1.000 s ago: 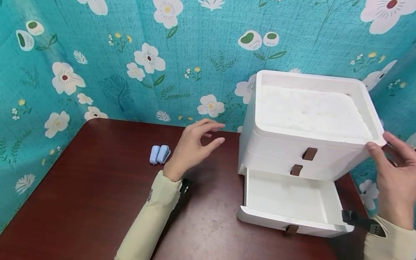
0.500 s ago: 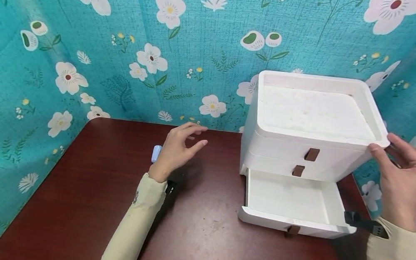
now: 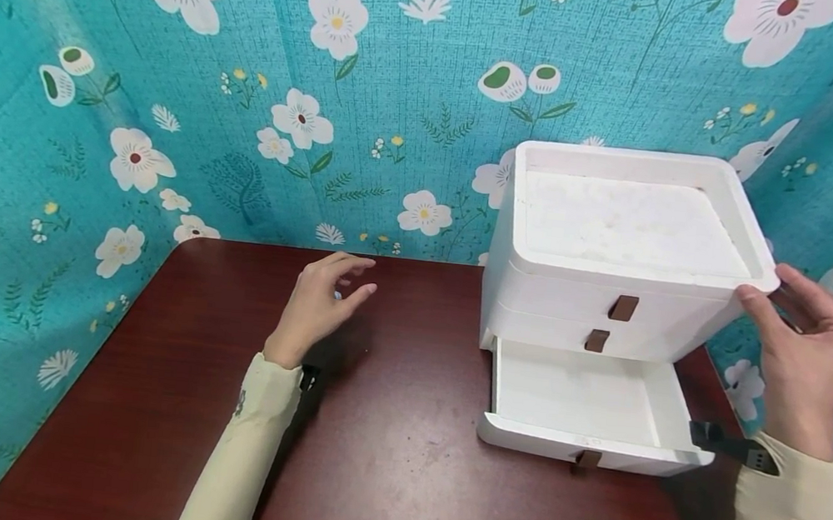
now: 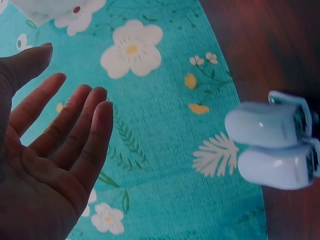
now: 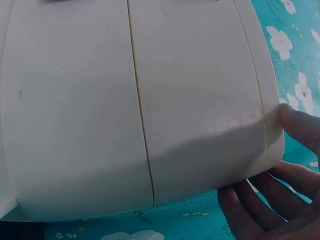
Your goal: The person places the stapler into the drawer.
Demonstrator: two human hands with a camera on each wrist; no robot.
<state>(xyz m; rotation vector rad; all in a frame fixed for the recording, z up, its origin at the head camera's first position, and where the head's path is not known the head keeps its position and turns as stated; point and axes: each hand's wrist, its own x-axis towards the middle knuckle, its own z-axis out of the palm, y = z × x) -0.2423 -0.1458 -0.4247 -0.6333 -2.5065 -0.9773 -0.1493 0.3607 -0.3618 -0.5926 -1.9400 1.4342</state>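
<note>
My left hand [image 3: 317, 305] hovers over the left half of the table, fingers loosely bent and thumb apart, holding nothing. Two small light blue objects with rounded bodies, shaped like mini staplers [image 4: 265, 125], lie side by side; the left wrist view has them a short way beyond the fingertips. In the head view that hand hides nearly all of them. With thumb and fingers, my right hand [image 3: 814, 357] grips the top front right corner of a white drawer unit [image 3: 556, 298]. Its bottom drawer [image 3: 569, 392] is pulled out and bare inside.
The drawer unit stands at the right of a dark red-brown table [image 3: 403, 476]. Brown pull tabs [image 3: 624, 308] mark the drawer fronts. A teal flowered curtain [image 3: 403, 83] hangs behind the table and along both sides.
My left hand has moved left across the table, coming between the head camera and the light blue objects. The right hand keeps its grip on the corner, and the drawer is still out.
</note>
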